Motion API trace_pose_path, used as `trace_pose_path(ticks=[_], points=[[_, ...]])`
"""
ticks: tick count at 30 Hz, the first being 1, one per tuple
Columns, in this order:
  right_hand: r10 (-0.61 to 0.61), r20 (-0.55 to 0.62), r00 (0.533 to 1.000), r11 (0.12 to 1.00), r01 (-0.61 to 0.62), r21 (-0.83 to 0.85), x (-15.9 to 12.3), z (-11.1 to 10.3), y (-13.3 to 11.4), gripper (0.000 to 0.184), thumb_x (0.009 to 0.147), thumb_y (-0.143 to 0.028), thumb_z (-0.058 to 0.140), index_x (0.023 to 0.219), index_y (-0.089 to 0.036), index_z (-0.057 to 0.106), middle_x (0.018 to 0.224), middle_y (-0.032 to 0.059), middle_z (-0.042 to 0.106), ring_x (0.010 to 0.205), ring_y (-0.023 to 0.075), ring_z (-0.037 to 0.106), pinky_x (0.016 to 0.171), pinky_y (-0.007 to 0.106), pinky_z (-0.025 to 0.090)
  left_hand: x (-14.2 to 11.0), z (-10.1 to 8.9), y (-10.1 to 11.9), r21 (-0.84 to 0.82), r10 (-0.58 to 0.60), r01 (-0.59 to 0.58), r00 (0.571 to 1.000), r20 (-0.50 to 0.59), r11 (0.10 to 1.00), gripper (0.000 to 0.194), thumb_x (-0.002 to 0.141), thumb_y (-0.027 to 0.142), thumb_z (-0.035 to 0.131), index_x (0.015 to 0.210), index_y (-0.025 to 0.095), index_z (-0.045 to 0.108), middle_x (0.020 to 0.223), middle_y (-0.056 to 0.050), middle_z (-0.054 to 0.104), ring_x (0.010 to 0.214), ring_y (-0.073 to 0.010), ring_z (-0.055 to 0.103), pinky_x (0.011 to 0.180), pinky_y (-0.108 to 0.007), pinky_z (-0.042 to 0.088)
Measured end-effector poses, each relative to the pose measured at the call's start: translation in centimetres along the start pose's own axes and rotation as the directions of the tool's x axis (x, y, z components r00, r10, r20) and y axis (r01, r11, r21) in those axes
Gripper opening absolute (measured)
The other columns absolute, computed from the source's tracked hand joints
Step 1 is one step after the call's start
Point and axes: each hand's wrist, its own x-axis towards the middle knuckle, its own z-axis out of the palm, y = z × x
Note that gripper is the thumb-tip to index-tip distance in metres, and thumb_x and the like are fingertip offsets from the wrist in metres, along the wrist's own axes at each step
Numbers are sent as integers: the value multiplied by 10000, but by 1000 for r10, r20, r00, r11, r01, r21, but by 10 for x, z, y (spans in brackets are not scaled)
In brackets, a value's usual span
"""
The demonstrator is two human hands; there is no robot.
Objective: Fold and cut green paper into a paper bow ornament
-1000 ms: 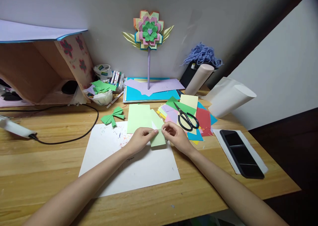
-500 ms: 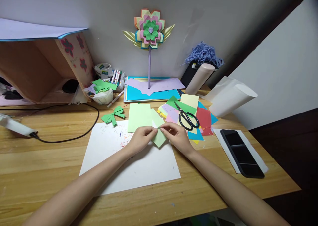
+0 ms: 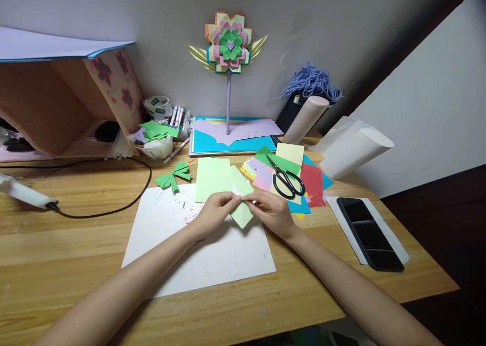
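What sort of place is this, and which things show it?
Probably a papercraft work desk, perhaps at home: scissors lie on coloured paper pieces, a layered paper flower is at the back, and the left hand and right hand hold a small pale green paper.

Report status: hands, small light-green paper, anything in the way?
Left hand and right hand both pinching small light-green paper. One corner points toward wearer. Nothing seen blocking; black-handled metal scissors lie apart on coloured papers.

Muted light, soft shadows (darkest lower right); stretched edges
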Motion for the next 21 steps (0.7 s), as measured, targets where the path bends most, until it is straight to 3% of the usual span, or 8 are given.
trace_pose_path(ticks=[2,4,8,11,15,21], points=[[-32,22,999,999,32,-3,1,-1,-1,157,831,-190,533,907,-232,664,839,45,681,753,166,614,672,306,518,0,0,-1,-9,1,-1,1000,1,1000,342,826,422,467,673,132,565,594,34,413,582,-98,356,551,-227,279],[17,30,999,998,-18,52,2,-2,-2,142,830,-221,542,896,-230,667,855,52,674,778,174,613,672,305,516,0,0,-1,-19,3,-3,1000,5,1000,341,829,414,466,691,126,585,601,27,439,583,-99,373,557,-230,292],[284,79,956,925,-295,240,4,1,2,151,799,-326,589,842,-201,662,820,50,653,746,166,601,637,275,505,-1,0,-1,3,15,-15,1000,-7,1000,341,831,408,463,728,121,616,626,5,512,601,-110,431,573,-233,331],[398,161,903,828,-429,361,5,3,7,190,759,-363,630,804,-179,638,783,34,642,755,161,602,695,278,496,-2,2,-2,102,59,-55,997,-44,993,335,836,396,453,753,130,640,668,-14,578,629,-123,477,582,-234,356],[418,184,890,795,-456,399,5,3,8,202,748,-368,637,786,-171,611,762,20,612,730,147,587,680,265,485,-3,5,-4,217,121,-91,985,-126,972,279,821,375,485,793,155,653,766,-39,646,690,-146,552,620,-244,412],[397,168,902,833,-431,347,4,3,3,189,753,-357,623,773,-171,600,736,18,587,688,139,559,631,257,472,-4,6,-4,199,160,-125,973,-169,972,196,791,327,542,812,159,642,824,-60,666,749,-162,603,643,-250,459]])
